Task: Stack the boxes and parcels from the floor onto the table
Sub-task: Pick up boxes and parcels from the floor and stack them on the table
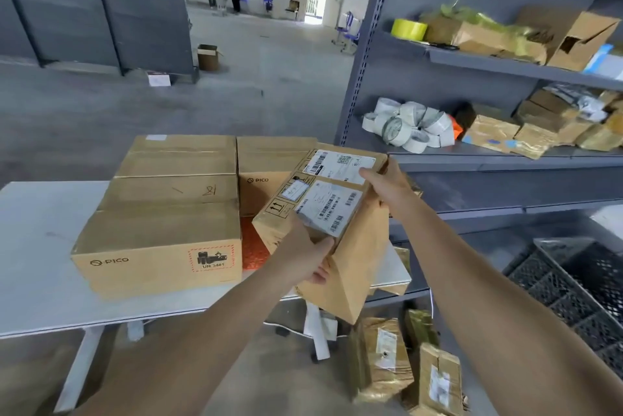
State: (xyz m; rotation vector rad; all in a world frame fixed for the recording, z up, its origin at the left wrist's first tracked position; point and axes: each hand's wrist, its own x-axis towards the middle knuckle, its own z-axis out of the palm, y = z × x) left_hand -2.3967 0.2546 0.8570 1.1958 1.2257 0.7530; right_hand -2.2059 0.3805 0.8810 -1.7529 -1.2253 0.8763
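Both hands are closed around one cardboard box (332, 210), tilted in the air over the 3 o'clock end of the white surface (40, 247). The left hand (308, 252) grips its near corner, fingers curled under. The right hand (387, 185) holds the far edge, fingers pressed on a white shipping label (338, 166). The box is brown and smooth, with more paper labels and black arrows.

At 9 o'clock from it sits a long PICO box (158, 247), flat on the surface, with more brown boxes behind it. Something red (254, 247) peeks out between them. At 5 o'clock, taped parcels (408, 368) lie on the grey floor. At 2 o'clock, a grey metal shelf (505, 159) holds white tape rolls (409, 127).
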